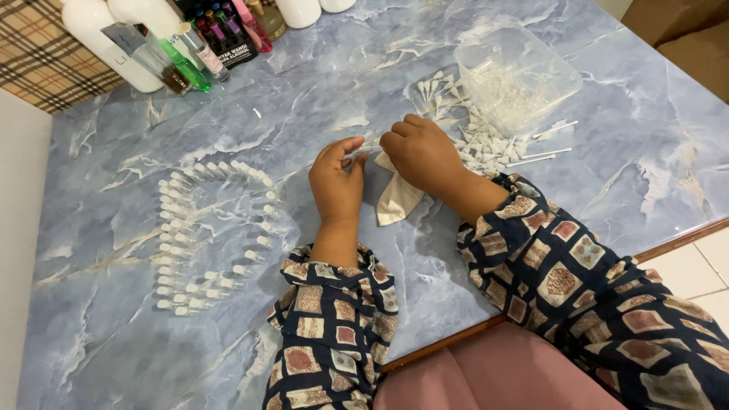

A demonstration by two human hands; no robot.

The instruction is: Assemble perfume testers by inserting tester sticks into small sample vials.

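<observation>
A small clear plastic vial (363, 152) was pinched between both hands' fingers, left hand (336, 186) and right hand (422, 154), mid-assembly; laying it beside the finished vials (199, 235) on the bench (319, 83) seemed next.

Blue-grey marbled table (304, 91), navy sleeves (334, 334) with tan and red squares, cream cloth (395, 201), plaid fabric (38, 53)

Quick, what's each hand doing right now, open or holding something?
Left hand: closed, pinching a small clear vial.
Right hand: closed on a beige cloth, fingertips at the vial.
</observation>
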